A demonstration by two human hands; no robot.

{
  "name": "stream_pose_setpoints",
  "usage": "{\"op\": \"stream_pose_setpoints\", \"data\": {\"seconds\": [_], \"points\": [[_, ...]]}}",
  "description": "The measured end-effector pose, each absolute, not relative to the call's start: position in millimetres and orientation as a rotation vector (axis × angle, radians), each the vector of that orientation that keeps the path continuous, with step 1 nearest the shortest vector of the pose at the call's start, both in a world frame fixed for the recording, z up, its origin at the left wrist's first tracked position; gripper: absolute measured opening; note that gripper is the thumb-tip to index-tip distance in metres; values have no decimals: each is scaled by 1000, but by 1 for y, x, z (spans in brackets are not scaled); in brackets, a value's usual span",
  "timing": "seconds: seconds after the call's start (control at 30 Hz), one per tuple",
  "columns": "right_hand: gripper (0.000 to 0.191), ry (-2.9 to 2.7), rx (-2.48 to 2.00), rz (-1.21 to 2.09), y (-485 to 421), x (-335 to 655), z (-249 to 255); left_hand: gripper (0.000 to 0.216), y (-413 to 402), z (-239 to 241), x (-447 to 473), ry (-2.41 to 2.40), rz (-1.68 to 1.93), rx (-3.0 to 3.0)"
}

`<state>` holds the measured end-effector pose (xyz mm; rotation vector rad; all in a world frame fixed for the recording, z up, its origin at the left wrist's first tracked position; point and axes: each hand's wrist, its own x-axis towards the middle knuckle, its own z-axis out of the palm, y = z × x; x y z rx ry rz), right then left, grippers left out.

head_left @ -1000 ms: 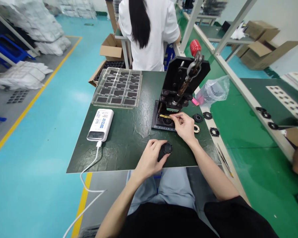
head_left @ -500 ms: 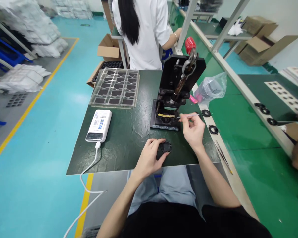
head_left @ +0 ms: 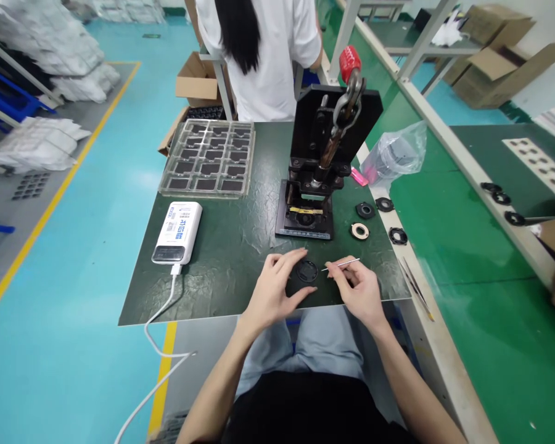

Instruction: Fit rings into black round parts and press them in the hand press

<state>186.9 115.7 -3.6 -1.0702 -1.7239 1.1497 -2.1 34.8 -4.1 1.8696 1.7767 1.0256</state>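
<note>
My left hand [head_left: 274, 290] curls round a small round black part [head_left: 306, 271] that rests on the dark green mat [head_left: 231, 246] near the front edge. My right hand [head_left: 358, 288] pinches thin metal tweezers [head_left: 341, 265], their tip pointing left toward the black part. Behind both hands stands a black hand press [head_left: 326, 154] with a red-knobbed lever [head_left: 350, 61]; a yellow strip lies in its base. Black rings [head_left: 365, 210] and a pale ring [head_left: 359, 231] lie to the right of the press.
A clear tray of dark square parts [head_left: 208, 159] sits at the back left, a white power bank [head_left: 177, 231] with a white cable in front of it. A plastic bag [head_left: 395, 154] lies right of the press. A person in white [head_left: 268, 49] stands behind the table.
My right hand has drawn back from the press base with the tweezers and come down beside the black part. My left hand stays on that part.
</note>
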Motion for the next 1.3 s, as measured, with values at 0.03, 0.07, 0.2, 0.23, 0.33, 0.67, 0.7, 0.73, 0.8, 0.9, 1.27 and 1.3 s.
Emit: {"op": "stream_pose_setpoints", "data": {"seconds": [0.03, 0.07, 0.2, 0.23, 0.33, 0.67, 0.7, 0.73, 0.8, 0.9, 1.27, 1.3], "points": [[28, -1757, -1061, 1145, 116, 187, -3, 65, 35, -4, -4, 1727, 998, 1871], [27, -1785, -1052, 1135, 115, 188, -3, 62, 36, -4, -5, 1703, 986, 1862], [24, -1810, -1044, 1067, 112, 188, -3, 65, 37, -4, 0, 1847, 1071, 1763], [23, -1801, -1049, 1055, 112, 188, -3, 72, 37, -5, 2, 1902, 1090, 1747], [22, -1798, -1061, 1041, 110, 186, -2, 82, 35, -5, 5, 1942, 1087, 1762], [19, -1923, -1068, 945, 112, 163, 1, 69, 33, -10, 4, 1861, 1096, 1729], [20, -1942, -1077, 931, 112, 161, -1, 70, 33, -11, 4, 1860, 1100, 1727], [21, -1960, -1086, 918, 112, 160, -2, 70, 34, -11, 4, 1857, 1101, 1725], [22, -1984, -1100, 896, 112, 160, -3, 69, 34, -11, 4, 1850, 1097, 1718], [22, -2030, -1100, 845, 110, 160, -3, 67, 34, -11, 4, 1856, 1085, 1707], [24, -2197, -956, 724, 113, 149, -7, 50, 38, -7, -1, 1933, 1038, 1785], [24, -2156, -972, 780, 113, 148, -7, 46, 39, -6, -1, 1949, 1020, 1789]]}}
